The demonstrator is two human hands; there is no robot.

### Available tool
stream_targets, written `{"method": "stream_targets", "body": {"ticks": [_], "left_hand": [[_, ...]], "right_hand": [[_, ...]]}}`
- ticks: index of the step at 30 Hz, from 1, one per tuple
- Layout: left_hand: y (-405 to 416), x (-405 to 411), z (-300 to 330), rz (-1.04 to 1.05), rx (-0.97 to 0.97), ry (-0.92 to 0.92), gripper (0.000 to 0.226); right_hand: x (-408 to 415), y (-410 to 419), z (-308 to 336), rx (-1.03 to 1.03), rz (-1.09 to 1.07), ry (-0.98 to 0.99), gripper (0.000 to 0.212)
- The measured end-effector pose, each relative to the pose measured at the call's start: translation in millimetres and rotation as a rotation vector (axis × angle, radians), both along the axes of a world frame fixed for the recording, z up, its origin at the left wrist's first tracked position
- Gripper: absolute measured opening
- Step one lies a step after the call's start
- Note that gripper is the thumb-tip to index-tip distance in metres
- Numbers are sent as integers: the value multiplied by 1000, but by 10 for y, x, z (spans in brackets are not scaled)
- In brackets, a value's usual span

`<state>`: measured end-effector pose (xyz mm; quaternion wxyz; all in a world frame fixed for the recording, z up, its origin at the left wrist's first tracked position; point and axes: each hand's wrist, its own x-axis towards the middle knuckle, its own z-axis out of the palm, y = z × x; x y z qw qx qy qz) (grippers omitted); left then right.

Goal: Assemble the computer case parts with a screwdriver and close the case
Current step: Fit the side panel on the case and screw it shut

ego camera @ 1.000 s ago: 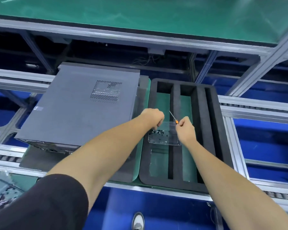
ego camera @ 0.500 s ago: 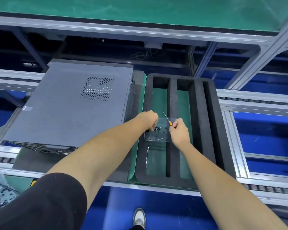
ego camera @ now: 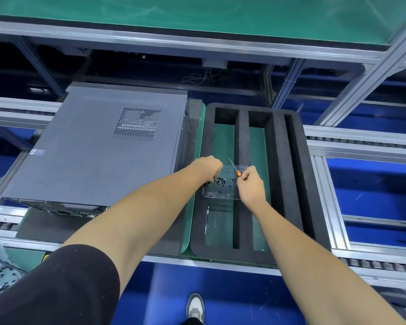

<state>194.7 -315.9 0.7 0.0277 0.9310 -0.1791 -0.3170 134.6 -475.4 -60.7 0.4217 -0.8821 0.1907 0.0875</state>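
computer case [ego camera: 99, 146]: 1 | foam tray [ego camera: 279, 174]: 1, three slots | clear dish [ego camera: 220, 193]: 1 | screwdriver [ego camera: 235, 168]: 1 | screws [ego camera: 220, 181]: too small to count | hands: 2

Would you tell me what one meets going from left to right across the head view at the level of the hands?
Computer case → left hand → small black screws → screwdriver → right hand → right wall of the black foam tray.
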Motion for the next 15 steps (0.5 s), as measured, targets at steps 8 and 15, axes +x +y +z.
{"method": "stream_targets", "body": {"ticks": [8, 15], "left_hand": [[-47, -18, -82, -15, -25, 4, 28], [-85, -36, -133, -18, 14, 10, 17]], "right_hand": [[-14, 5, -17, -18, -3, 0, 20], [-30, 0, -7, -24, 3, -5, 20]]}}
